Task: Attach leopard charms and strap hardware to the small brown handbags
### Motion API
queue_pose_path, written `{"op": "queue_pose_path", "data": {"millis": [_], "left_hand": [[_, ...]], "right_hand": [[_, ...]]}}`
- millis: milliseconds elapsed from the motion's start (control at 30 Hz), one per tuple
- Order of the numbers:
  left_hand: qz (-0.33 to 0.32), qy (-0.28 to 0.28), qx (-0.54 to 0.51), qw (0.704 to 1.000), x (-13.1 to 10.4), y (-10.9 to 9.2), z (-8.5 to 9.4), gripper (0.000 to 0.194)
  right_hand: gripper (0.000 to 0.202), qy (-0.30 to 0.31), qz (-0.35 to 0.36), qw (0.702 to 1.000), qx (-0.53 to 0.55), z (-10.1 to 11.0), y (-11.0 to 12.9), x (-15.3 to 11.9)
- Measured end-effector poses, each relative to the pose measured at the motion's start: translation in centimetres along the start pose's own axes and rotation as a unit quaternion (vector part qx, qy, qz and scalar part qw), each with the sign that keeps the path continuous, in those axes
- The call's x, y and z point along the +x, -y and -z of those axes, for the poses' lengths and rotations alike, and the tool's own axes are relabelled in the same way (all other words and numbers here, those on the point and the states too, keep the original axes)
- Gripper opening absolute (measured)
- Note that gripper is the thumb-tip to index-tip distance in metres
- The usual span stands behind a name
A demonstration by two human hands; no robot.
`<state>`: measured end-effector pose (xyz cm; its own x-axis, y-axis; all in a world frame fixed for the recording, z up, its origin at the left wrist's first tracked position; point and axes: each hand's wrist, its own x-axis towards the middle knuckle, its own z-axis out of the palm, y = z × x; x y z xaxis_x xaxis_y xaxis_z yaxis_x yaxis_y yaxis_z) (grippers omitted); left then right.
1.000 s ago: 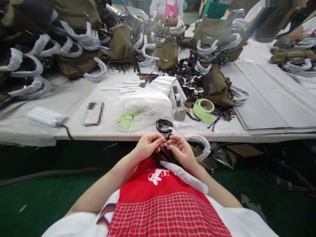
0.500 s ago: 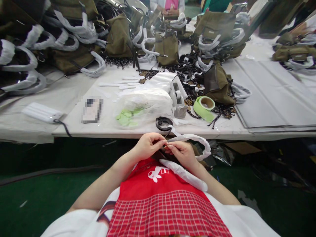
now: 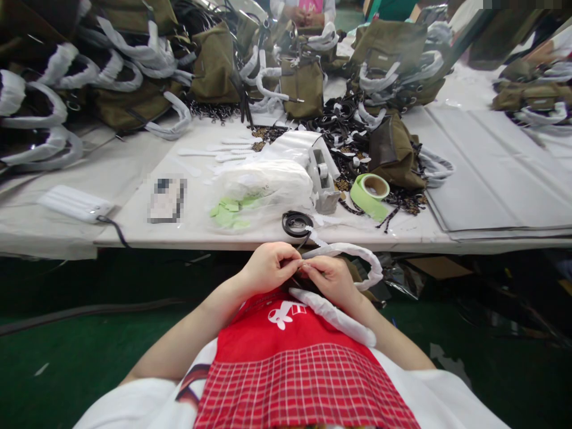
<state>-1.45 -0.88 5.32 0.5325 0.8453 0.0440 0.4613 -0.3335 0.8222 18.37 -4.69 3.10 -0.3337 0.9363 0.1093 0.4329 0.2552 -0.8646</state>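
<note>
My left hand [image 3: 273, 265] and my right hand [image 3: 329, 277] meet fingertip to fingertip in front of my red apron [image 3: 308, 369]. Both are pinched closed on something too small and too covered to name. Beneath them, mostly hidden, is a dark olive handbag [image 3: 355, 271] held against my body. One white-wrapped handle [image 3: 374, 268] arches past my right hand; the other wrapped handle [image 3: 333, 313] lies across the apron under my right wrist. Just beyond my fingers, a coiled black strap [image 3: 297, 224] rests at the table's edge.
On the table [image 3: 134, 229] are a phone [image 3: 166, 201], a plastic bag [image 3: 263, 185] with green scraps, a tape dispenser [image 3: 322, 179] and a green tape roll [image 3: 374, 189]. Olive handbags [image 3: 214, 65] crowd the back. Grey sheets [image 3: 500, 173] lie at right. A person [image 3: 306, 15] stands opposite.
My left hand has turned slightly, its fingers curling further over the pinch. The right hand and the handles stay nearly where they were.
</note>
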Motion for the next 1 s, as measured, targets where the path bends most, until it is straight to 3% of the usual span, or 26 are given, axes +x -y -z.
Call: {"op": "queue_pose_path", "data": {"millis": [333,500,667,1000], "left_hand": [[-0.015,0.029,-0.031,0.999,0.14,-0.24,0.42,0.019],[-0.014,0.021,-0.003,1.0,0.1,-0.52,0.28,0.017],[-0.01,0.019,-0.007,1.0,0.04,-0.93,0.39,0.017],[-0.03,0.093,-0.011,0.995,-0.14,-0.11,0.08,0.019]], "right_hand": [[0.028,0.025,0.008,0.999,0.017,0.42,0.42,0.23],[0.028,0.037,0.009,0.999,-0.02,0.44,0.46,0.15],[0.032,0.083,0.051,0.993,-0.063,0.82,0.7,0.2],[0.033,0.134,0.067,0.982,-0.112,0.65,0.1,0.54]]}}
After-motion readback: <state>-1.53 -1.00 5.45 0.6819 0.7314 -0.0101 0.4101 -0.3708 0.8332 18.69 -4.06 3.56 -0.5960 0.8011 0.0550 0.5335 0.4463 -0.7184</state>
